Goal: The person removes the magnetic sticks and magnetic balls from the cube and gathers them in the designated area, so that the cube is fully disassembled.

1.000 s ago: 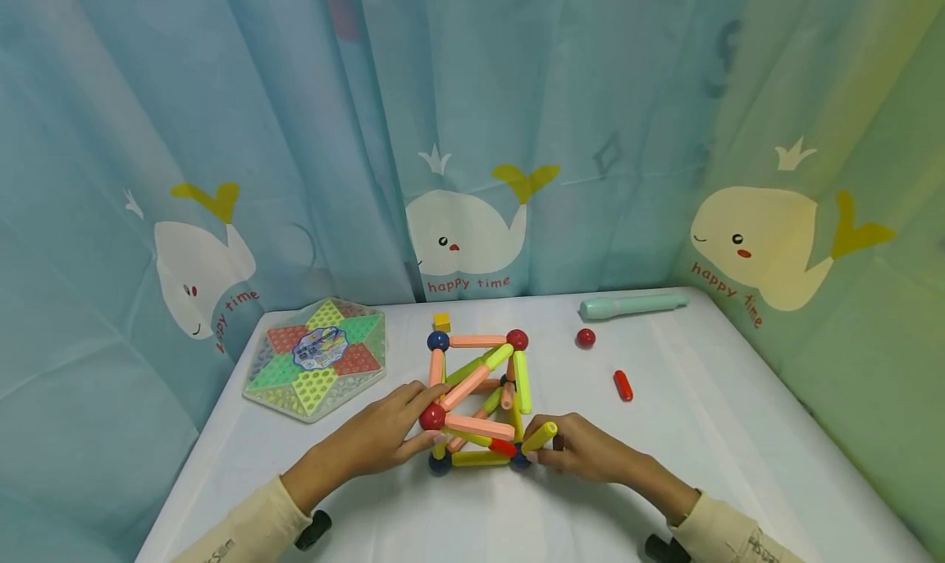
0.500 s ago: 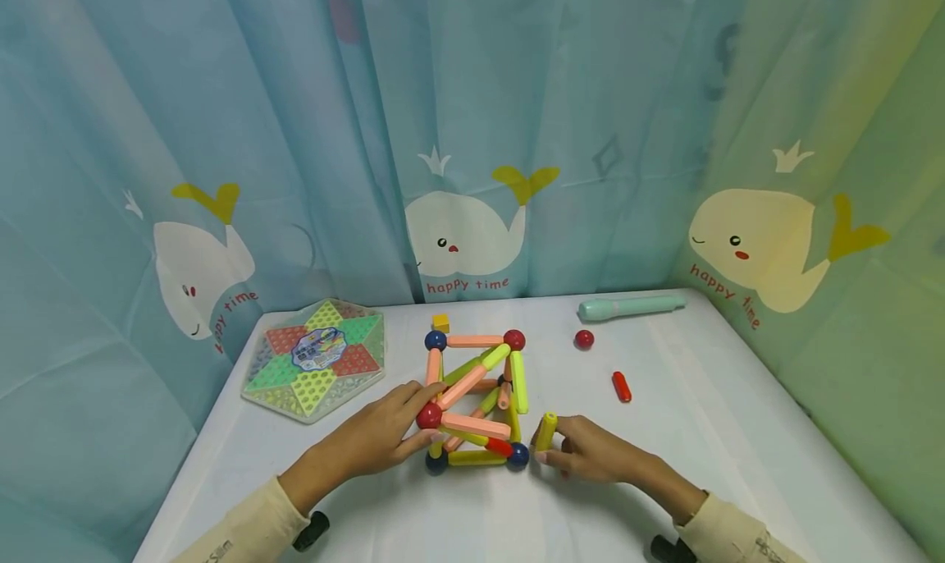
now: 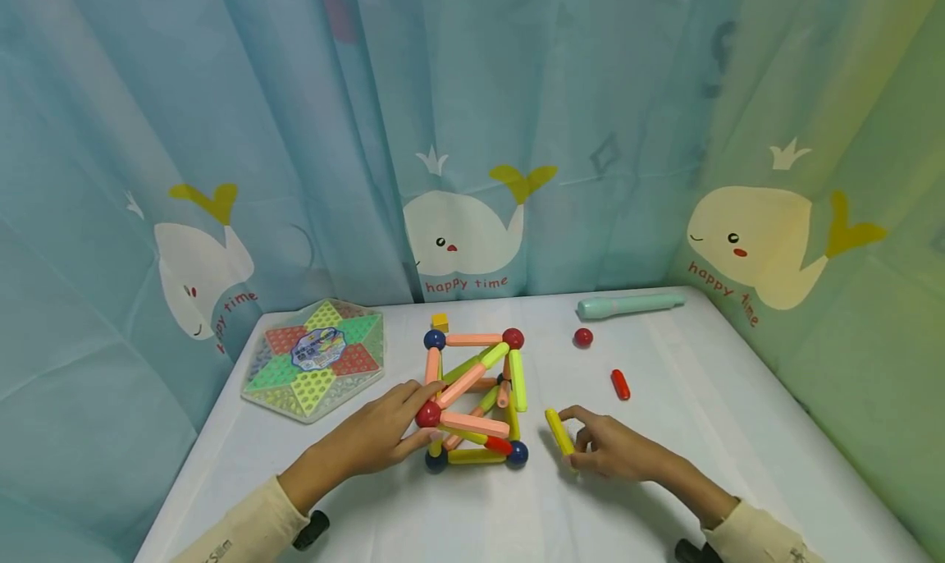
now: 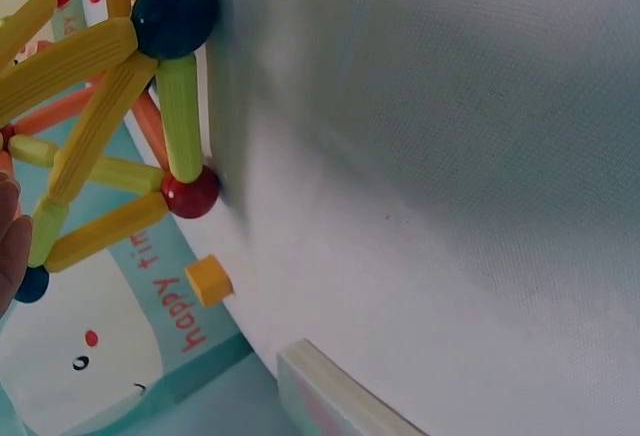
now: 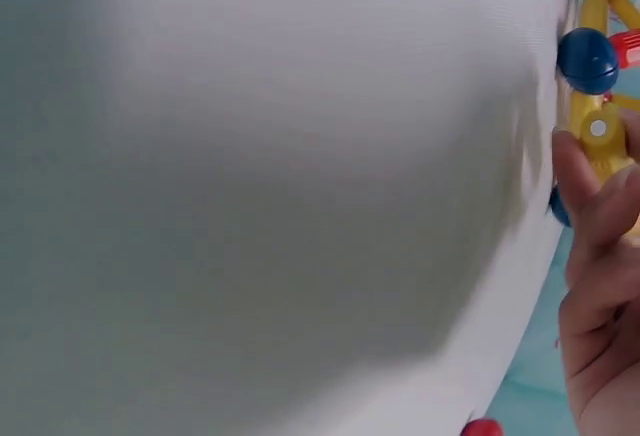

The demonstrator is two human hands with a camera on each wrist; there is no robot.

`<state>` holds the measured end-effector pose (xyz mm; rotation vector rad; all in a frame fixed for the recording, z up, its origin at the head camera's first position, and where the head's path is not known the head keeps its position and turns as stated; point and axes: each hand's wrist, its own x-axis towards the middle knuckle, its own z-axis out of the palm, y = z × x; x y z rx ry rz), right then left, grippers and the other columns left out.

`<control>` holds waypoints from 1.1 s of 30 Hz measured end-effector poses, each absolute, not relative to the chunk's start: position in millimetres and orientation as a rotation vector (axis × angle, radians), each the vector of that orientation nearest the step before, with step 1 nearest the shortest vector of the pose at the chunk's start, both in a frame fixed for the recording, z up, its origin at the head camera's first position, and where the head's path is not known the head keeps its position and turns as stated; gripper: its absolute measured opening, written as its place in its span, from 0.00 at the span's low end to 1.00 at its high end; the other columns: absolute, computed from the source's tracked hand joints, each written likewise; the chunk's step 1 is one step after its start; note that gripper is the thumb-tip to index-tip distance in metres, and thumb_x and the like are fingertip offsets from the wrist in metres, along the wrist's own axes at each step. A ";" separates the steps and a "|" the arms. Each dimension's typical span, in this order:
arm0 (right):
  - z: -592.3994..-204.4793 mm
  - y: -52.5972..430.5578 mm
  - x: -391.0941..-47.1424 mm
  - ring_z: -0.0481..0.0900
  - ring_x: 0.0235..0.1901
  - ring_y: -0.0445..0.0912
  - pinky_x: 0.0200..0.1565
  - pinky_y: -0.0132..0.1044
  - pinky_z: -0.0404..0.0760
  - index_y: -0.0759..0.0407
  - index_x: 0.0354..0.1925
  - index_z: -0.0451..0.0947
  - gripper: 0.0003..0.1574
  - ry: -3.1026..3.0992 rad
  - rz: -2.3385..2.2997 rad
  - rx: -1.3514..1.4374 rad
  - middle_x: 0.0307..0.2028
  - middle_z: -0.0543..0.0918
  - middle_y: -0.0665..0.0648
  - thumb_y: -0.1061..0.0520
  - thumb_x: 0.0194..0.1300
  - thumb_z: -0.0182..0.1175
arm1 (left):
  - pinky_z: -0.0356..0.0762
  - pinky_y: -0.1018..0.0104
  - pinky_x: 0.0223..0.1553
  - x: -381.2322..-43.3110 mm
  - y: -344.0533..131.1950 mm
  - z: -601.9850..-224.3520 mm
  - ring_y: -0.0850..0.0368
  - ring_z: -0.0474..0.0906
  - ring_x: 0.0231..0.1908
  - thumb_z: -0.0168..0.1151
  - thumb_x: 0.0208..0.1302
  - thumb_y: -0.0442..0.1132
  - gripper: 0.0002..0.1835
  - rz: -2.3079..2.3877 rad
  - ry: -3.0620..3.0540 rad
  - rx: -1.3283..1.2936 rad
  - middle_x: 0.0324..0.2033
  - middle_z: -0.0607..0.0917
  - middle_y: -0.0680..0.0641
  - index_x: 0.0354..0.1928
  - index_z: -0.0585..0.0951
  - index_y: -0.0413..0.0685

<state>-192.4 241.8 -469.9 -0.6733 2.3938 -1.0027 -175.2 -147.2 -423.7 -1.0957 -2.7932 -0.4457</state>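
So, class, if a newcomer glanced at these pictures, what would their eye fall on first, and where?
Probably the colourful rod-and-ball frame in the middle of the white table, where the left hand holds it beside a red ball. Next might come the yellow rod pinched in the right hand, apart from the frame on its right. The whale prints stand out on the curtain behind.

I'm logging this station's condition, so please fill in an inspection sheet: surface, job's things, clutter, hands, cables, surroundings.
Surface: white-covered table
Job's things: ball-and-rod frame; yellow rod, apart from it
Clutter: hexagonal game board, yellow cube, loose red ball, short red rod, pale green tube-shaped object
Hands: left hand holds the frame; right hand pinches the yellow rod
Cables: nothing seen
Surroundings: whale-print curtain behind the table
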 end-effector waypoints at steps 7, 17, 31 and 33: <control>-473.6 242.3 -187.6 0.79 0.25 0.46 0.26 0.35 0.79 0.60 0.77 0.53 0.50 2.324 -0.937 -0.551 0.32 0.83 0.52 0.54 0.65 0.67 | 0.81 0.61 0.51 -173.7 -147.0 -421.9 0.61 0.75 0.50 0.49 0.75 0.63 0.36 -0.447 -2.806 -1.087 0.58 0.77 0.47 0.75 0.63 0.52; -476.0 232.5 -189.3 0.76 0.26 0.42 0.30 0.33 0.74 0.52 0.76 0.56 0.56 2.281 -0.830 -0.579 0.29 0.82 0.49 0.46 0.59 0.74 | 0.81 0.62 0.51 -173.6 -146.8 -421.9 0.62 0.75 0.49 0.49 0.74 0.63 0.36 -0.445 -2.807 -1.084 0.57 0.77 0.47 0.76 0.63 0.52; -475.6 218.4 -195.4 0.75 0.32 0.41 0.38 0.33 0.73 0.50 0.71 0.56 0.59 2.306 -0.734 -0.625 0.31 0.80 0.47 0.45 0.50 0.79 | 0.81 0.62 0.49 -174.3 -147.2 -424.2 0.62 0.75 0.49 0.49 0.75 0.62 0.36 -0.462 -2.816 -1.083 0.58 0.77 0.47 0.76 0.62 0.51; -474.8 216.9 -196.1 0.75 0.32 0.42 0.38 0.34 0.73 0.50 0.71 0.55 0.59 2.305 -0.724 -0.607 0.32 0.80 0.48 0.46 0.50 0.80 | 0.81 0.63 0.48 -174.4 -147.2 -423.8 0.62 0.75 0.48 0.49 0.75 0.62 0.36 -0.463 -2.819 -1.085 0.57 0.77 0.47 0.76 0.62 0.52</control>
